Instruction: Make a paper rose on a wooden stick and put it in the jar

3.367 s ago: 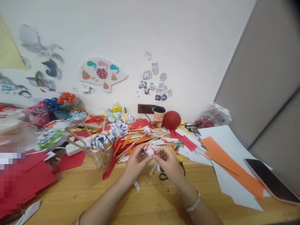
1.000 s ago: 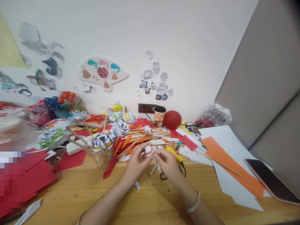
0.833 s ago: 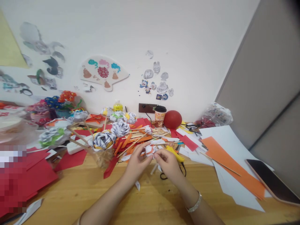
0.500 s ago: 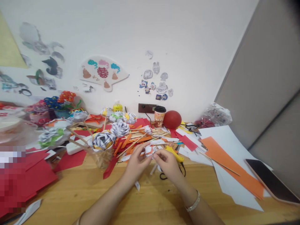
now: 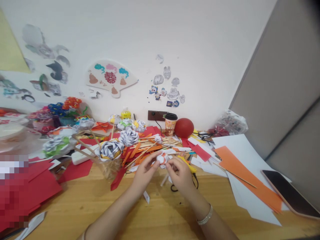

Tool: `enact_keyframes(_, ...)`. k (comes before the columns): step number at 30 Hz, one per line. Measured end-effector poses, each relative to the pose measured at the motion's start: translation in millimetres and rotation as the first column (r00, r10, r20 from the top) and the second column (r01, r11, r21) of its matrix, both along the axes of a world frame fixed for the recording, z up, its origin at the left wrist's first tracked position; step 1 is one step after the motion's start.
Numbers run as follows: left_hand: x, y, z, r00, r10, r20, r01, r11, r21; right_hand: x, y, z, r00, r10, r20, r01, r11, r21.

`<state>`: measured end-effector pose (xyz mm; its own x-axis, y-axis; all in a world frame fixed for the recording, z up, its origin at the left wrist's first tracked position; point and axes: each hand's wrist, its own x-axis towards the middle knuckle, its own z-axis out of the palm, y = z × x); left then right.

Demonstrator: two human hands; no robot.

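Observation:
Between my two hands is a small paper flower, white with orange petals, held above the table's front half. My left hand grips its left side with thumb and fingers. On the other side, my right hand pinches the flower's lower right edge; a bracelet circles that wrist. A yellow glue gun lies just behind my right hand, partly hidden by it, its black cord curling below. Behind the flower, thin wooden sticks lie among orange and white paper strips.
A cup holding sticks and finished paper flowers stands to the left. Red paper sheets lie at far left. A coffee cup and red balloon stand by the wall. Orange paper and a phone lie right.
The flower has turned slightly between my fingers and sits a little higher and to the right. My left fingers have shifted on it; my right hand stays at its edge.

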<state>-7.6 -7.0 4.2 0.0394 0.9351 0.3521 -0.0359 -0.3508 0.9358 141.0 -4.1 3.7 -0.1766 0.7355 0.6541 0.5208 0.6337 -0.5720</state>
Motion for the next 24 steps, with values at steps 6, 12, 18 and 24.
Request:
enact_keyframes(6,4,0,2.4,0.981,-0.023,0.195,0.039,0.996,-0.081,1,-1,2.5,0.999,0.000,-0.050,0.004,0.997,0.073)
enact_keyframes(12,6,1,-5.5,0.993,0.009,0.118,-0.018,0.997,0.076,0,-7,1.7,0.999,-0.030,-0.016,0.033,0.970,0.240)
enact_keyframes(18,5,2,-11.9,0.997,0.032,0.065,-0.043,0.986,0.159,-1,-5,-2.7,0.996,-0.082,-0.043,0.089,0.977,0.194)
enact_keyframes(24,4,4,-13.1,0.997,0.052,0.050,-0.061,0.977,0.203,-2,-3,-4.9,0.997,-0.033,-0.063,0.040,0.992,0.117)
